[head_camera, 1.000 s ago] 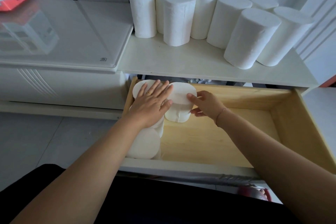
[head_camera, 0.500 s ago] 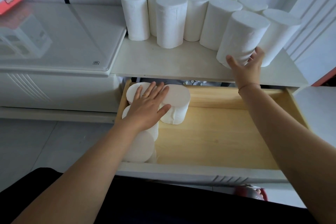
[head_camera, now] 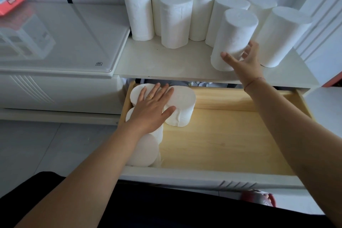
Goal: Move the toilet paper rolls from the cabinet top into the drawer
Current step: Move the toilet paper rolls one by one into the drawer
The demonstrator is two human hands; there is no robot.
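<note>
Several white toilet paper rolls (head_camera: 174, 20) stand upright on the white cabinet top (head_camera: 162, 63). My right hand (head_camera: 242, 61) grips the bottom of the nearest roll (head_camera: 234, 35), which leans away from me at the front right of the group. Below, the wooden drawer (head_camera: 222, 139) is pulled out, with several rolls standing in its left end. My left hand (head_camera: 151, 109) lies flat, fingers spread, on top of these rolls, touching the roll (head_camera: 182, 105) at the back.
A glossy white unit (head_camera: 61, 42) adjoins the cabinet on the left, with an orange box (head_camera: 11, 0) at its far corner. Grey floor tiles lie to the lower left. A white panelled wall rises on the right. A red object (head_camera: 259, 198) sits below the drawer front.
My right hand left the roll in the drawer, rose to the cabinet top and closed on the nearest roll, tilting it. My left hand stayed on the drawer rolls.
</note>
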